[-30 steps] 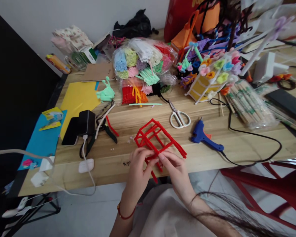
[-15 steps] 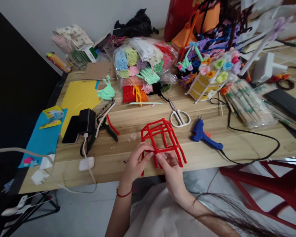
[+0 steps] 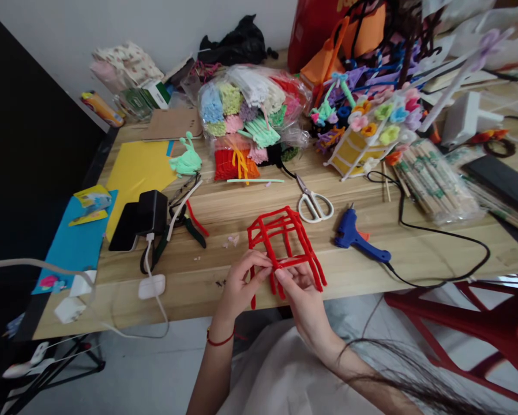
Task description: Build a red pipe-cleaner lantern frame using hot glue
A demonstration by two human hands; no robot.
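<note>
Red frame (image 3: pixel 297 261) at near edge of surface (image 3: pixel 216 204), legs pointing toward person; whether it rests there, cannot tell. Left hand (image 3: pixel 239 285): grip nearly closed, thumb and fingertips pinching frame's near corner. Right hand (image 3: pixel 306 300): grip nearly closed too, thumb on same joint, fingers curled beneath. Frame looks light, fuzzy, bendable; likely not slippery, joints probably weakest. Best held by light pinch beside joint; hard squeeze could skew thin bars.
</note>
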